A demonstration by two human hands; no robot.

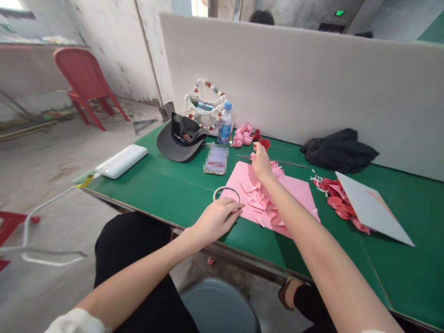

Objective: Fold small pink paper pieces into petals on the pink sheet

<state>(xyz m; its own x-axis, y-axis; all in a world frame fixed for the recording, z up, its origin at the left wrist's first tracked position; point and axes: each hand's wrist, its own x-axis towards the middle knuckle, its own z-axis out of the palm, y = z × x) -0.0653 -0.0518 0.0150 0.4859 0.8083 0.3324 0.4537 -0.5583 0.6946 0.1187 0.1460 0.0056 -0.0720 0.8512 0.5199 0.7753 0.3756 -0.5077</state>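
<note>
Green surface (173,189): far pink bundles (243,135) look finished; near petals (255,199) lie loose. Your left hand (218,215) is at a ring (227,188), right hand (261,161) beside red bundles (266,144); grips unclear.

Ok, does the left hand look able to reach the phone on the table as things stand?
Probably yes: the phone lies ahead of the left hand, and only the thin ring beside that hand seems near the way; the right hand is off to the right.

Wht slvs (78,322), blk trsrs (133,259)
</note>
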